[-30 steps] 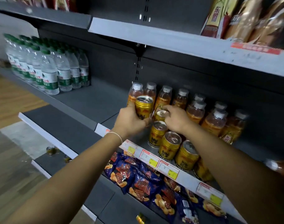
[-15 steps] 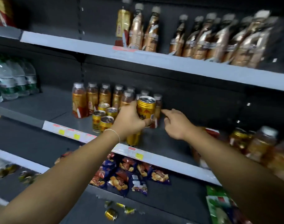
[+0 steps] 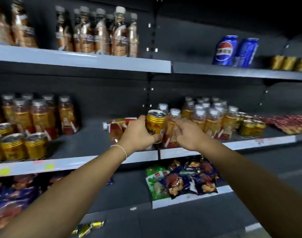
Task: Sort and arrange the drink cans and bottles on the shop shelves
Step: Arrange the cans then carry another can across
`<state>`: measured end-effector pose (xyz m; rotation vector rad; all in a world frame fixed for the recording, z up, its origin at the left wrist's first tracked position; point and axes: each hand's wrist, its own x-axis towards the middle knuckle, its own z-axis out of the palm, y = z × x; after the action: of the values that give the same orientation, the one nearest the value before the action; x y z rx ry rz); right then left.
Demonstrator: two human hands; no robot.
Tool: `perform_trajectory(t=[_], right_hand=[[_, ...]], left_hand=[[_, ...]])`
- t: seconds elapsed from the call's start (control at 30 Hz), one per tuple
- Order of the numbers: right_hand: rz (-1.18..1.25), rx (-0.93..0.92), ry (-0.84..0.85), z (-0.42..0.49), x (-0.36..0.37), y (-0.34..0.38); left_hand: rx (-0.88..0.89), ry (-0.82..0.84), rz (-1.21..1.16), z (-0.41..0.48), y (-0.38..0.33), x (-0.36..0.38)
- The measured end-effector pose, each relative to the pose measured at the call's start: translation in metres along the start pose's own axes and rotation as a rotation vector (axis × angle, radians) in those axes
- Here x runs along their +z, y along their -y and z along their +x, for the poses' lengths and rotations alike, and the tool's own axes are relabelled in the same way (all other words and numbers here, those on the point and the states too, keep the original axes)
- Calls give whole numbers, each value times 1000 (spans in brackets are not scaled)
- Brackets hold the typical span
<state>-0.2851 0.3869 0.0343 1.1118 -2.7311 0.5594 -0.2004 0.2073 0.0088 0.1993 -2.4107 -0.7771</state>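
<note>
Gold can (image 3: 155, 125) (label: Red Bull) is gripped by left hand (image 3: 138, 134); right hand (image 3: 188, 134) empty, fingers straight.

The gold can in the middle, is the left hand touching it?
Touching. The head view shows the left hand gripping the gold can, with fingers and thumb wrapped round its side and no gap between them.

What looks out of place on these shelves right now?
A red carton seems to lie tipped on the drinks shelf, partly behind the left hand. Small gold-wrapped items lie scattered loose on the lowest dark surface.
</note>
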Motion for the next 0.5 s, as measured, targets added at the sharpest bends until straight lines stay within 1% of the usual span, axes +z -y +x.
perform_trajectory(t=[0.13, 0.33, 0.5], right_hand=[[0, 93, -31, -29, -20, -51], [-12, 220, -89, -60, -36, -115], [76, 356, -133, -75, -48, -169]], left_hand=[[102, 47, -63, 11, -42, 45], [166, 206, -125, 24, -90, 119], [226, 289, -173, 39, -121, 182]])
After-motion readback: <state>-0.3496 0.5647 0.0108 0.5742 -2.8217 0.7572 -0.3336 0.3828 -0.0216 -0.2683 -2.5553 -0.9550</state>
